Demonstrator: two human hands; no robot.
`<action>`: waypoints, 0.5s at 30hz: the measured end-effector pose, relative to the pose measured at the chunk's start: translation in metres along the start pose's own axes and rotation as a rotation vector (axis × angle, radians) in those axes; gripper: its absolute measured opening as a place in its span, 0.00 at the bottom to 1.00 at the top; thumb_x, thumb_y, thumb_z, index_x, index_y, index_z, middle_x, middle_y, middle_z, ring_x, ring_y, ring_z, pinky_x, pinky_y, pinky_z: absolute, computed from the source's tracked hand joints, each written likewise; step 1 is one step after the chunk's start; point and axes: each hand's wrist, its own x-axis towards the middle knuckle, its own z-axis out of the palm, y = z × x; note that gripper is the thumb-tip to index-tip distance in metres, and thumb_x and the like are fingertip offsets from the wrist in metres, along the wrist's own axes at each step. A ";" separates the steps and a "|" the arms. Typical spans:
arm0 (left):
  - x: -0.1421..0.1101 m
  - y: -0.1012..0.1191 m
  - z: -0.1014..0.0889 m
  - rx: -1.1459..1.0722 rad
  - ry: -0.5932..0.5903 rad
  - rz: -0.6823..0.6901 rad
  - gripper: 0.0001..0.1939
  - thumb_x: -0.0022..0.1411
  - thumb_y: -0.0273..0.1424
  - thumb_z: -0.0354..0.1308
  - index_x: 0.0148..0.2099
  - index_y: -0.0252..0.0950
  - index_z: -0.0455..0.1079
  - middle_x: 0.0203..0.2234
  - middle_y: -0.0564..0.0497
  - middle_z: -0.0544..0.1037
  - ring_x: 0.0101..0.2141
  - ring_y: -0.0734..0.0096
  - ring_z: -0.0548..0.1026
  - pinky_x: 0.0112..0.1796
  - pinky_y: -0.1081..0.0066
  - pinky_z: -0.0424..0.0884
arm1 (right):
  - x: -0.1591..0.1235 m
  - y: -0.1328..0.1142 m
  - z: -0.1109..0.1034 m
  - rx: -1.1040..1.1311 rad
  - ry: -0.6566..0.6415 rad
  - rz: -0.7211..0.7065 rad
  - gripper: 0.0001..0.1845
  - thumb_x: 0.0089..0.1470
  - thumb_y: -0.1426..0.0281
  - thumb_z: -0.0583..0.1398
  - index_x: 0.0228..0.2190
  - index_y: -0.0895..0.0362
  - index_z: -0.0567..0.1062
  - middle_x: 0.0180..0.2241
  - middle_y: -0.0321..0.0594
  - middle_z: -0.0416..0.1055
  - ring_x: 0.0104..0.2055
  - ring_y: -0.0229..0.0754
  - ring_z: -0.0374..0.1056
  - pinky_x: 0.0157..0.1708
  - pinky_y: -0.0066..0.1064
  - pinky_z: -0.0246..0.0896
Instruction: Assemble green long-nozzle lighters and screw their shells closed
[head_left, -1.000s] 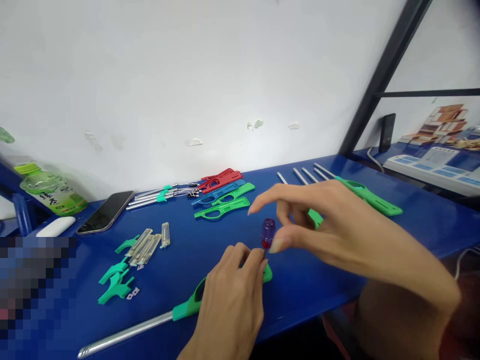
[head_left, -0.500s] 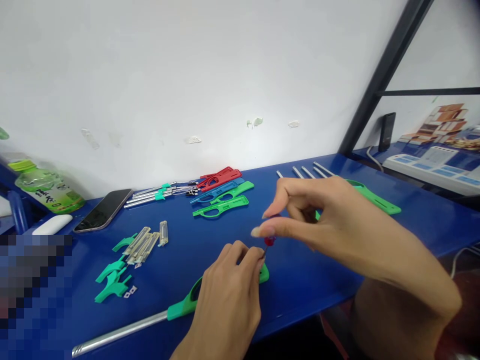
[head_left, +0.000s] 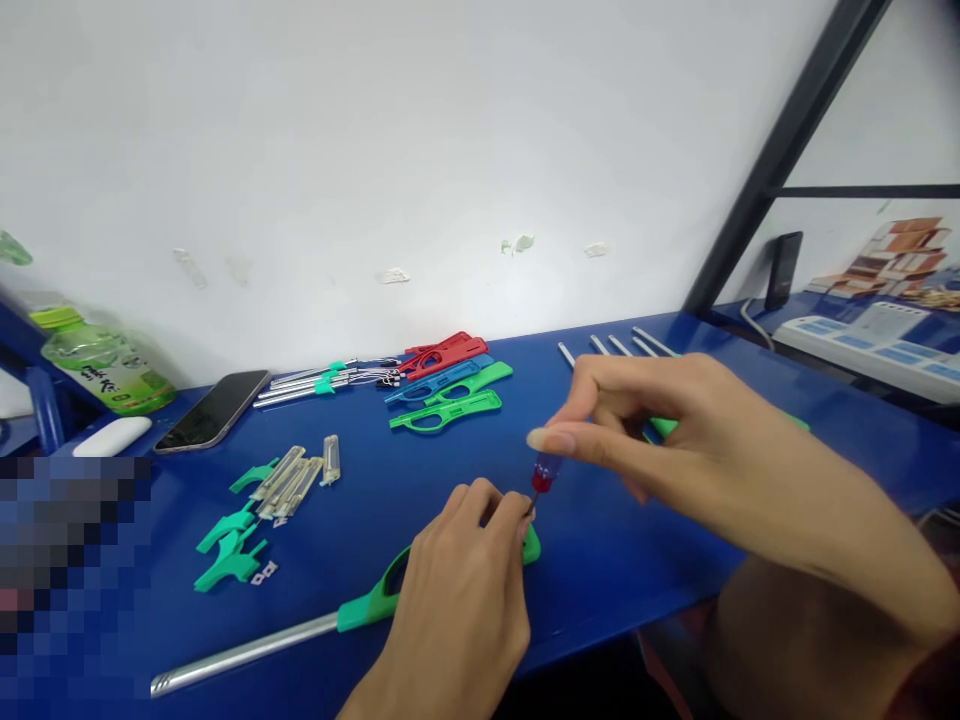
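Observation:
My left hand (head_left: 465, 570) is closed over the green handle of a long-nosed gas lighter (head_left: 364, 610), pressing it to the blue table. The lighter's metal tube (head_left: 247, 652) points to the lower left. In my right hand (head_left: 637, 430), thumb and fingers pinch the top of a small screwdriver (head_left: 546, 470) with a clear purple and red handle. Its thin shaft slants down to the lighter handle beside my left fingertips. The screwdriver's tip is hidden by those fingers, as is most of the handle.
Green triggers (head_left: 229, 560) and clear fuel tanks (head_left: 289, 480) lie at left. Behind are metal rods with wires (head_left: 322, 380), red handle shells (head_left: 446, 355) and green shells (head_left: 450, 408). A phone (head_left: 214, 412) and a bottle (head_left: 105, 365) stand far left; metal tubes (head_left: 619, 345) lie back right.
My right fingers have shifted slightly on the screwdriver, and more of its purple handle shows. The left hand still holds the lighter. The whole view has shifted a little.

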 end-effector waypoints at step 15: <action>0.003 0.002 0.002 0.084 -0.014 0.032 0.11 0.77 0.25 0.47 0.46 0.42 0.70 0.38 0.52 0.76 0.36 0.57 0.75 0.35 0.59 0.73 | -0.002 0.002 0.001 0.001 -0.055 -0.018 0.14 0.66 0.56 0.64 0.31 0.48 0.80 0.22 0.26 0.75 0.21 0.32 0.69 0.23 0.25 0.61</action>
